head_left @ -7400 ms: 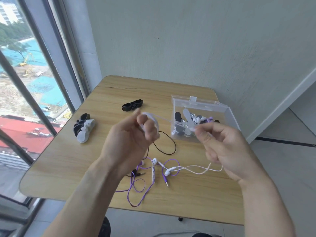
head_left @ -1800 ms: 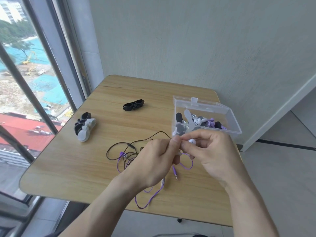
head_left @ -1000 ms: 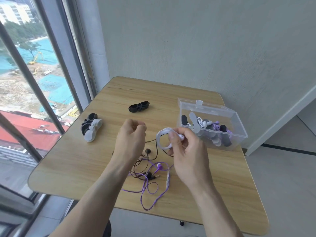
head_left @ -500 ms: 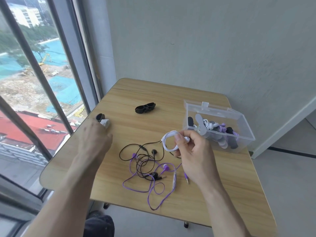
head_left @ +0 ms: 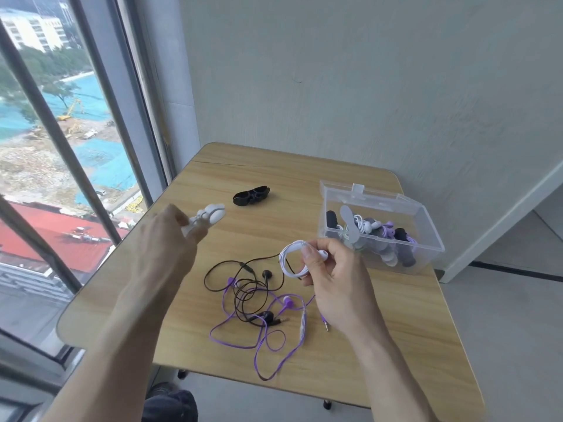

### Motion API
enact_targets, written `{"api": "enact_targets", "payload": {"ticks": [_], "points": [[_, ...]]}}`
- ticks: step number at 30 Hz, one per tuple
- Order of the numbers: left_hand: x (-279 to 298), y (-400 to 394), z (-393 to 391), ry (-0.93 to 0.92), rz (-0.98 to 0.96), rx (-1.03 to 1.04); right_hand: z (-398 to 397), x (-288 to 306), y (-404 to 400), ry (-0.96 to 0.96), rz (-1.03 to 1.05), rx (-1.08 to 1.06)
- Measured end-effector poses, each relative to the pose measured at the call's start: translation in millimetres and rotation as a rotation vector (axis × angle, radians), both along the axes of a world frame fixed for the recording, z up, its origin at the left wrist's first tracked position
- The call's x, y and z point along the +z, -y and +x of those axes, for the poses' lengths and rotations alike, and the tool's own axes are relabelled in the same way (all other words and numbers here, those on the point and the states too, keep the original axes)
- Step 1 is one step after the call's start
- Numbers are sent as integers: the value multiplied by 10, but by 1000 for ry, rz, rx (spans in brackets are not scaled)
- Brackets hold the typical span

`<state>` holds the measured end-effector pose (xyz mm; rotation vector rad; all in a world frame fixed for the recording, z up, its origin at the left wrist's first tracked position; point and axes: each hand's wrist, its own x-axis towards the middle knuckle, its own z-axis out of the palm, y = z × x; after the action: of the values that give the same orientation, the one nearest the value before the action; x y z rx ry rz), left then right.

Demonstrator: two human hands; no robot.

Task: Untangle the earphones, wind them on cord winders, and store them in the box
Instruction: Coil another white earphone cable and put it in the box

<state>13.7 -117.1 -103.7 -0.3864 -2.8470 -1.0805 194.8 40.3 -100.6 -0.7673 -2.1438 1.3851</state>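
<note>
My right hand [head_left: 332, 269] pinches the coiled white earphones [head_left: 294, 258] above the table [head_left: 396, 330]; my left hand [head_left: 170, 239] grips a white cord winder [head_left: 208, 214]. A slackened pinch could let the coil spring apart, or snag the black and purple tangle [head_left: 259, 303] lying below it.

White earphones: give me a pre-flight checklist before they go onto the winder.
1. White earphone coil gripped by right hand: ok.
2. White cord winder held by left hand: ok.
3. Coil free of the black and purple tangle on the table: cannot tell.
4. Clear box open to take it: ok.
5. Winder slot facing the coil: cannot tell.
</note>
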Motion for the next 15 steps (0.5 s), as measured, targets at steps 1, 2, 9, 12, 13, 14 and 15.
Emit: {"api": "enact_targets", "payload": {"ticks": [1,2,9,12,13,14,15], "points": [[44,-30,59,25,65,-53,-1,-3,-6,1,-7,2],[87,-57,122,77,123,-114,3,5,-4,-3,-30,7],[212,-260,487,510,590,-664,0,180,35,-337,-497,87],[168,-321,566,553,592,-804,7,236,42,-418,-611,129],[172,-338,581,564,580,-815,12,250,39,-435,-646,147],[172,-361,595,577,587,-810,17,268,37,-445,-674,168],[180,-380,611,589,608,-797,25,285,34,-450,-696,187]]}}
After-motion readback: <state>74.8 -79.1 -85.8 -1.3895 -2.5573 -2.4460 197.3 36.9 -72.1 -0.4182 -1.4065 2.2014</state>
